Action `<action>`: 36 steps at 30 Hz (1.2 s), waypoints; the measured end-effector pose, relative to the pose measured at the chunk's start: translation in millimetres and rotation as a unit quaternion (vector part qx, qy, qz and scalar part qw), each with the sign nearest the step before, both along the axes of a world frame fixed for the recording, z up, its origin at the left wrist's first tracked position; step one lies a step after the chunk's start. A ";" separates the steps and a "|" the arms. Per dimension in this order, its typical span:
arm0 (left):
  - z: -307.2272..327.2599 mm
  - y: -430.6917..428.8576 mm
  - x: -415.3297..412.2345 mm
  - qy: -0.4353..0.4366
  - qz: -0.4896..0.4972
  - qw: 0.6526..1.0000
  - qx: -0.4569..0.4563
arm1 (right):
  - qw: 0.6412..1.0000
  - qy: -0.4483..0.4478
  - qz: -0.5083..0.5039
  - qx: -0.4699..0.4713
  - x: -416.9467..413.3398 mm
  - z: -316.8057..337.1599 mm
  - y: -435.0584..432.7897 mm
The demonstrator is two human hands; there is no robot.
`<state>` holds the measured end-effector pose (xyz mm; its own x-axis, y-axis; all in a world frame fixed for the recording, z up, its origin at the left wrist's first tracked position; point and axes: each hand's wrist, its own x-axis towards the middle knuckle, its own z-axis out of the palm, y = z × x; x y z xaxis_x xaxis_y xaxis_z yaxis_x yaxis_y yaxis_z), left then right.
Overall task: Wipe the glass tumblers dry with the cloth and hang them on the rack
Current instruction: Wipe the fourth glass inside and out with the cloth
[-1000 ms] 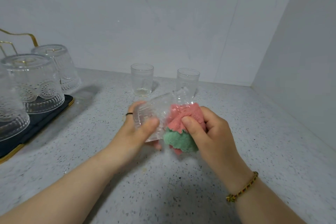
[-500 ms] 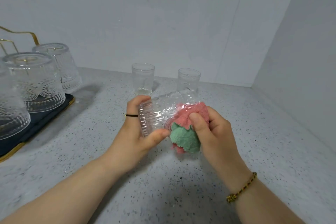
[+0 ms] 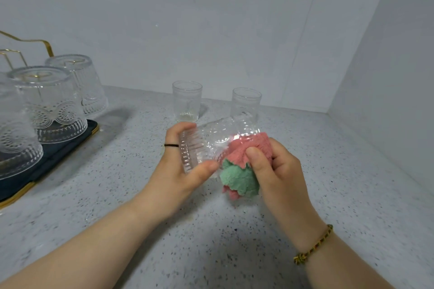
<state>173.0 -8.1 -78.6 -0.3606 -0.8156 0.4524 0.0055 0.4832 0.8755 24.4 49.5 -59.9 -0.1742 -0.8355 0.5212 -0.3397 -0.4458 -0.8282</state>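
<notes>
Nearest me, both forearms reach in over the speckled counter (image 3: 340, 152); a braided bracelet (image 3: 312, 245) sits on the right wrist.

My left hand (image 3: 178, 171) grips a ribbed glass tumbler (image 3: 206, 145) lying on its side above the counter, thick base toward the left. The thumb presses the near side, the fingers curl round the far side, and a thin dark ring (image 3: 171, 145) shows on one finger.

My right hand (image 3: 274, 169) is closed on a bunched cloth (image 3: 242, 169), pink on top and green below. The thumb pins the cloth against the mouth end of the tumbler. The pink part touches the glass; I cannot tell how far it goes inside.

Farther back, two tumblers stand upright on the counter, apart from each other: one at centre (image 3: 187, 101), and one just right of it (image 3: 246, 103), partly hidden behind the held tumbler.

At the left edge is the rack (image 3: 70, 145), a dark tray with a gold rim and gold wire frame. Three patterned tumblers hang on it upside down: nearest (image 3: 14, 138), cut off by the picture edge, middle (image 3: 50, 103), farthest (image 3: 79, 82).

White walls (image 3: 211, 30) meet in the far right corner.
</notes>
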 end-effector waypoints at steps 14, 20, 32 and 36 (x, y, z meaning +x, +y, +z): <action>8.1 3.9 -2.9 0.019 0.020 0.999 0.019 | 0.999 0.017 -0.022 0.015 -0.1 -2.9 -2.8; 6.0 14.9 -8.5 0.142 -0.121 0.947 0.261 | 0.999 0.028 -0.034 -0.014 4.2 -0.1 1.1; -1.7 3.5 -2.2 0.026 -0.049 0.998 0.042 | 0.992 -0.117 -0.022 0.046 -0.6 -1.4 -3.9; -3.3 0.5 -6.2 0.094 -0.182 0.926 0.316 | 0.997 0.046 -0.058 0.008 5.1 -2.4 -0.6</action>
<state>166.8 -7.6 -82.0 -0.6269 -0.7790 0.0089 0.2482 -0.1889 0.9501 29.5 48.9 -62.3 -0.2213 -0.8208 0.5266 -0.4630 -0.3869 -0.7975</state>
